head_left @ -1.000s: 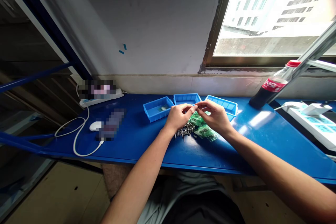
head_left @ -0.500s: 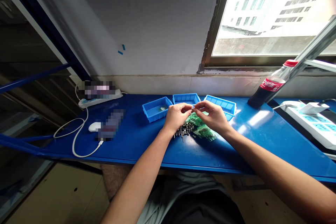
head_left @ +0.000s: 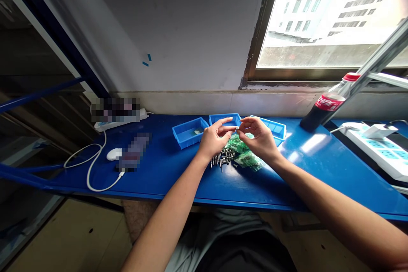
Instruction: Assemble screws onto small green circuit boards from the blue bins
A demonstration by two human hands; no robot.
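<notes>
Above the middle of the desk, a small whitish piece [head_left: 237,127], too small to name, sits between the fingertips of both hands. My left hand [head_left: 212,141] pinches at it from the left, with the index finger lifted away. My right hand [head_left: 260,141] closes thumb and fingers on it from the other side. Below them lies a heap of green pieces in clear wrap [head_left: 248,160]; they look like small circuit boards. A pile of dark and metallic screw-like parts [head_left: 223,158] lies beside it, under the left hand.
Three blue bins stand behind the hands: a left bin [head_left: 186,136] with a few small pieces inside, a middle bin [head_left: 223,117] and a right bin [head_left: 276,129]. A cola bottle [head_left: 327,104] and a power strip [head_left: 379,148] are at right. A white cable [head_left: 91,178] lies left.
My left index finger has lifted up and away from the pinch. The small whitish piece shows more clearly between the hands, which have otherwise hardly moved.
</notes>
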